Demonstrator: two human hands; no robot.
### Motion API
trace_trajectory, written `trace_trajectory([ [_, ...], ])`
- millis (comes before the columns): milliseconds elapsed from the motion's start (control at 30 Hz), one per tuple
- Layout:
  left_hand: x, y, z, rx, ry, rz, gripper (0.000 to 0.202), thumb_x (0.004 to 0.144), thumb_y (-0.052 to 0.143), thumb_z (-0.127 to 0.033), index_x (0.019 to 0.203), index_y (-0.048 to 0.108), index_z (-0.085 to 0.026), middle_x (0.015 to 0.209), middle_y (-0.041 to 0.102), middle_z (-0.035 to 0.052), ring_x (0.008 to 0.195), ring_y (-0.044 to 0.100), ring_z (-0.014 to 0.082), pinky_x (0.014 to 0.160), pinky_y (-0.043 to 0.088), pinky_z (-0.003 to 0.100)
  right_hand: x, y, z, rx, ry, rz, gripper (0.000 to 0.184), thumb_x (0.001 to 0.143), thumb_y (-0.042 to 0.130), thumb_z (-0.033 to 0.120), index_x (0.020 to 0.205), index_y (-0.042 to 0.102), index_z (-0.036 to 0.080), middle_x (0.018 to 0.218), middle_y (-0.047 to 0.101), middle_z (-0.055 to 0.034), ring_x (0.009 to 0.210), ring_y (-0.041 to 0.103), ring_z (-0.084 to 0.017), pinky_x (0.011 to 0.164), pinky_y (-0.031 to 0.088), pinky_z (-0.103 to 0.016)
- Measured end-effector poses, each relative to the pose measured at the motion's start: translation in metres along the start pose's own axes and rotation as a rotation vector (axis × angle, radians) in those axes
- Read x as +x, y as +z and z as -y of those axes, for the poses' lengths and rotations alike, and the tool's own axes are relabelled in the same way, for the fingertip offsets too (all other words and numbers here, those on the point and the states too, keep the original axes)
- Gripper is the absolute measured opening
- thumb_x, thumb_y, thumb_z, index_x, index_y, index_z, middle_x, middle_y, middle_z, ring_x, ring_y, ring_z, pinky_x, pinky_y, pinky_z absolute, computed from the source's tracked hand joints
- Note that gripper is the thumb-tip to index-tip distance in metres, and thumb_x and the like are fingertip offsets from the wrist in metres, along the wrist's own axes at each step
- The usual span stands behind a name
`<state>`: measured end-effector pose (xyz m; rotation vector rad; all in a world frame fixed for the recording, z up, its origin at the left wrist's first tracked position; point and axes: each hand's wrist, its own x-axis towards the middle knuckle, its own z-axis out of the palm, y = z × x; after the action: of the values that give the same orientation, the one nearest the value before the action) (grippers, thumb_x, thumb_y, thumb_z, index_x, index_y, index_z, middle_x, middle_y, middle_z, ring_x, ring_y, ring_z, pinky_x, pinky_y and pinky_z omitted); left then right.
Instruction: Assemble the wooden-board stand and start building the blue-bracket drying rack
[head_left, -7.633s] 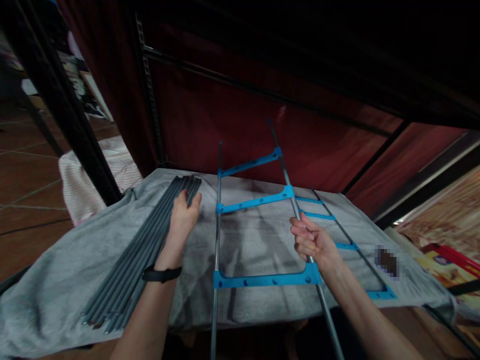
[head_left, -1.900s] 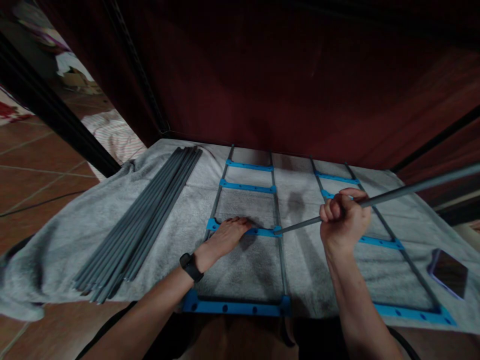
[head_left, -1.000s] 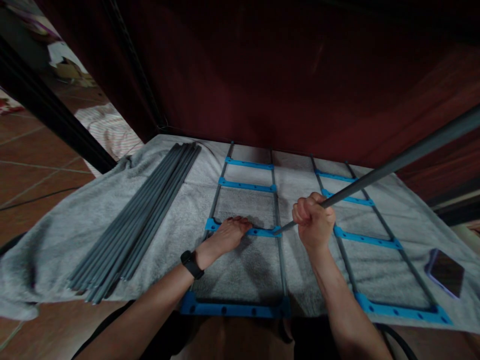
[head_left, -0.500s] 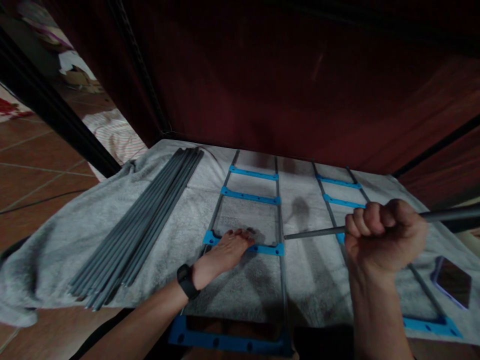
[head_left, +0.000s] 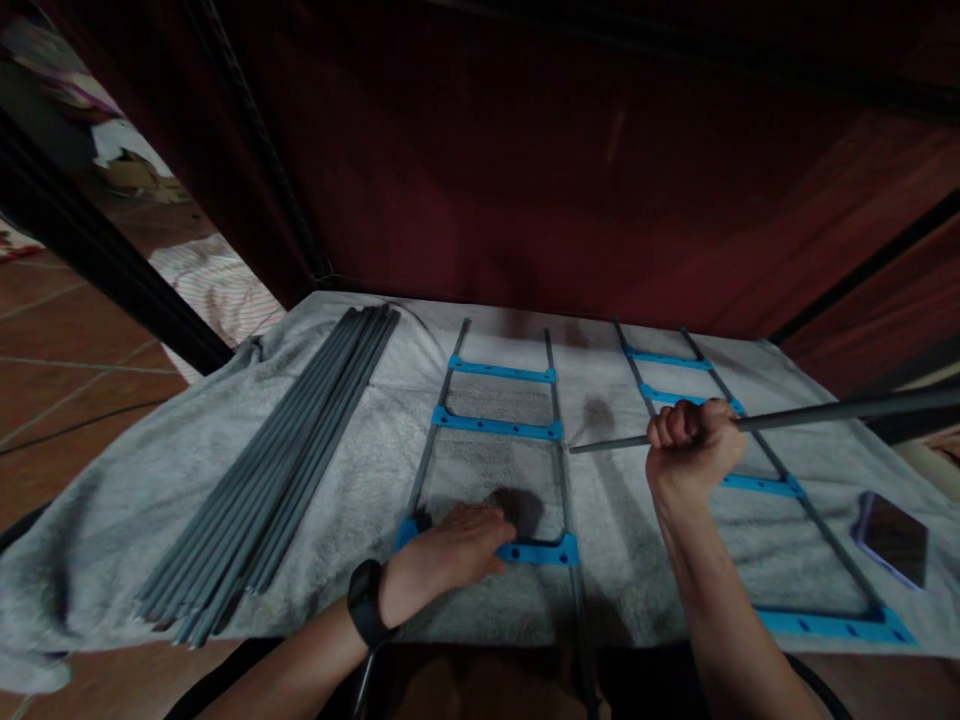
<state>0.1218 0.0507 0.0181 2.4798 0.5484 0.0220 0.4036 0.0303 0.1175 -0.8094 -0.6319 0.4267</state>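
Note:
My left hand [head_left: 448, 556], with a black band at the wrist, lies flat with fingers stretched on a blue cross-piece [head_left: 536, 551] of the left ladder-like frame [head_left: 498, 427] of grey rods and blue bars. My right hand [head_left: 694, 443] is closed in a fist round a long grey rod [head_left: 825, 412] that runs off to the right. The rod's left tip hovers just right of the left frame's right rail. A second such frame [head_left: 750, 470] lies under my right hand. Both frames rest on a grey towel [head_left: 120, 500].
A bundle of several grey rods [head_left: 292, 455] lies on the towel's left part. A dark phone [head_left: 892, 540] sits near the towel's right edge. A dark red fabric wall [head_left: 525, 180] stands behind. A black post [head_left: 97, 255] and tiled floor [head_left: 45, 390] are at left.
The view has tilted, so the left frame's nearest blue bar is out of sight. My right fist with the rod has drawn back from the camera; the rod's tip sits higher. My left hand stays on the cross-piece.

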Motion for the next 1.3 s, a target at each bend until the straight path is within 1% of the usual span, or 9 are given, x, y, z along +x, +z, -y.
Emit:
trace_trajectory([
  [67, 0.014, -0.007, 0.007, -0.010, -0.016, -0.009, 0.029, 0.091, 0.058, -0.035, 0.118, 0.063, -0.027, 0.125, 0.065, 0.0049, 0.117, 0.059, 0.0236, 0.102, 0.045, 0.039, -0.001, -0.001, -0.001, 0.001, -0.009, -0.008, 0.044, 0.075, 0.063, 0.029, 0.052, 0.027, 0.021, 0.042, 0.023, 0.0105, 0.034, 0.019, -0.005, 0.035, 0.017, -0.019],
  [100, 0.021, -0.011, 0.013, 0.004, -0.040, -0.052, 0.033, 0.091, 0.057, -0.036, 0.123, 0.061, -0.027, 0.130, 0.062, 0.0061, 0.121, 0.056, 0.0241, 0.104, 0.043, 0.040, 0.000, -0.001, -0.001, -0.002, -0.017, -0.013, 0.043, 0.075, 0.063, 0.029, 0.052, 0.026, 0.021, 0.041, 0.023, 0.0104, 0.034, 0.019, -0.005, 0.034, 0.017, -0.019],
  [200, 0.038, -0.024, 0.035, 0.127, -0.186, -0.272, 0.050, 0.091, 0.057, -0.031, 0.140, 0.048, -0.024, 0.150, 0.043, 0.0119, 0.139, 0.039, 0.0292, 0.113, 0.033, 0.048, 0.004, 0.005, -0.001, -0.004, -0.032, -0.024, 0.043, 0.075, 0.060, 0.026, 0.052, 0.024, 0.022, 0.041, 0.023, 0.0099, 0.034, 0.018, -0.005, 0.034, 0.016, -0.020],
  [267, 0.045, -0.030, 0.055, 0.217, -0.284, -0.370, 0.061, 0.088, 0.060, -0.028, 0.146, 0.040, -0.022, 0.156, 0.033, 0.0150, 0.145, 0.027, 0.0334, 0.116, 0.027, 0.055, 0.009, 0.014, -0.003, 0.005, -0.020, -0.013, 0.042, 0.075, 0.059, 0.027, 0.053, 0.023, 0.022, 0.041, 0.022, 0.0099, 0.034, 0.017, -0.006, 0.033, 0.015, -0.020],
  [367, 0.046, -0.033, 0.083, 0.282, -0.356, -0.389, 0.068, 0.087, 0.060, -0.027, 0.149, 0.034, -0.022, 0.159, 0.027, 0.0159, 0.147, 0.022, 0.0360, 0.115, 0.024, 0.060, 0.017, 0.031, -0.012, 0.018, 0.007, -0.001, 0.043, 0.076, 0.060, 0.029, 0.056, 0.022, 0.023, 0.043, 0.022, 0.0106, 0.035, 0.015, -0.005, 0.034, 0.014, -0.020],
  [500, 0.044, -0.028, 0.107, 0.308, -0.351, -0.345, 0.060, 0.093, 0.050, -0.029, 0.151, 0.032, -0.027, 0.159, 0.030, 0.0112, 0.148, 0.021, 0.0331, 0.113, 0.028, 0.061, 0.023, 0.048, -0.030, 0.016, 0.046, -0.005, 0.043, 0.075, 0.062, 0.026, 0.057, 0.023, 0.022, 0.044, 0.022, 0.0112, 0.036, 0.014, -0.005, 0.035, 0.013, -0.019],
  [633, 0.044, -0.022, 0.112, 0.339, -0.339, -0.356, 0.058, 0.096, 0.044, -0.028, 0.152, 0.031, -0.027, 0.159, 0.031, 0.0079, 0.149, 0.020, 0.0296, 0.114, 0.031, 0.055, 0.024, 0.053, -0.040, 0.011, 0.088, 0.008, 0.041, 0.075, 0.060, 0.023, 0.057, 0.023, 0.023, 0.043, 0.023, 0.0108, 0.036, 0.015, -0.005, 0.035, 0.013, -0.019],
  [900, 0.046, -0.018, 0.115, 0.363, -0.327, -0.389, 0.058, 0.095, 0.045, -0.027, 0.152, 0.034, -0.023, 0.159, 0.031, 0.0077, 0.149, 0.021, 0.0293, 0.116, 0.032, 0.049, 0.018, 0.059, -0.041, -0.029, 0.130, 0.150, 0.047, 0.074, 0.064, 0.024, 0.053, 0.022, 0.022, 0.043, 0.020, 0.0105, 0.035, 0.017, -0.004, 0.035, 0.015, -0.019],
  [1300, 0.048, -0.014, 0.119, 0.375, -0.327, -0.403, 0.059, 0.095, 0.046, -0.028, 0.152, 0.034, -0.024, 0.159, 0.033, 0.0076, 0.149, 0.022, 0.0296, 0.116, 0.032, 0.049, 0.018, 0.051, -0.043, -0.038, 0.160, 0.260, 0.049, 0.075, 0.065, 0.027, 0.055, 0.021, 0.021, 0.044, 0.019, 0.0104, 0.036, 0.017, -0.005, 0.035, 0.017, -0.018],
])
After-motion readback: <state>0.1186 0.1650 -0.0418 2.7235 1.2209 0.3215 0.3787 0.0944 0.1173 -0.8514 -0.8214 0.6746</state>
